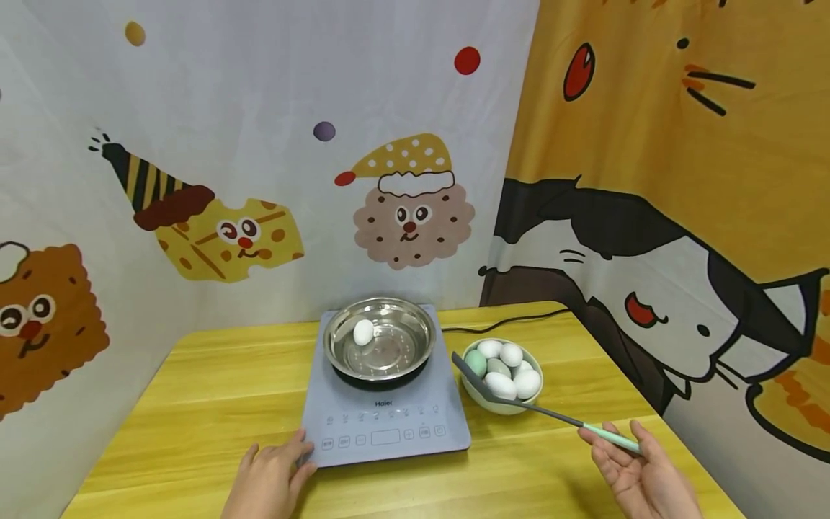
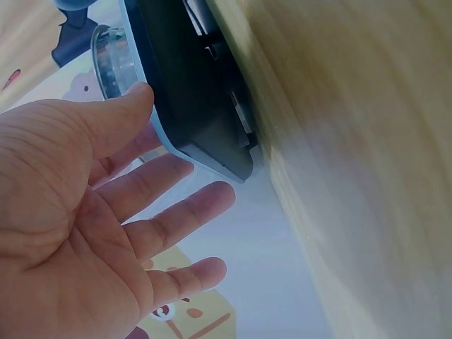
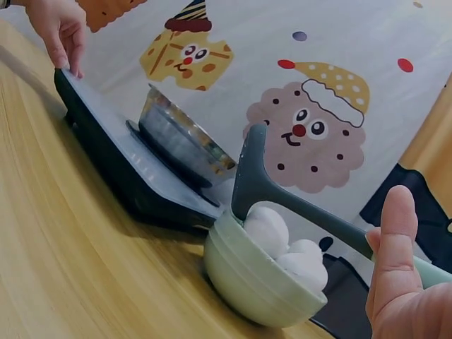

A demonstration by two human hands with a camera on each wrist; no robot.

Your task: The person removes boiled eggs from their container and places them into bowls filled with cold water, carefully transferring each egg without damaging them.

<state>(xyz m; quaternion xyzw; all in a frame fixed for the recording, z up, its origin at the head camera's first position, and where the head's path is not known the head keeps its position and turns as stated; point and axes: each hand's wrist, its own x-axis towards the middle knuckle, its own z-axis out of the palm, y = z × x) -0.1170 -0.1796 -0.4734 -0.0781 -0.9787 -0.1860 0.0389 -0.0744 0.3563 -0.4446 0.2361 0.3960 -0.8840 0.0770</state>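
My left hand [image 1: 269, 472] is at the front left corner of a pale induction cooker [image 1: 350, 425]. Its thumb and index finger touch the cooker's edge, while the other fingers [image 2: 191, 215] spread loosely. On the cooker sits a round steel pan [image 1: 395, 360] with one white egg [image 1: 364, 332] in it. My right hand [image 1: 638, 468] holds a spatula [image 1: 551, 413] by its mint green handle, between thumb and fingers. The dark grey spatula head [image 3: 251, 166] is by the near left side of a pale green bowl [image 3: 247, 282] of eggs [image 1: 502, 386]; contact with the rim I cannot tell.
A black cord [image 1: 493, 328] runs from behind the cooker to the right across the wooden table [image 1: 214, 389]. Behind the table hangs a white cloth [image 1: 259, 108] with cartoon prints, and an orange printed cloth [image 1: 622, 144] is on the right.
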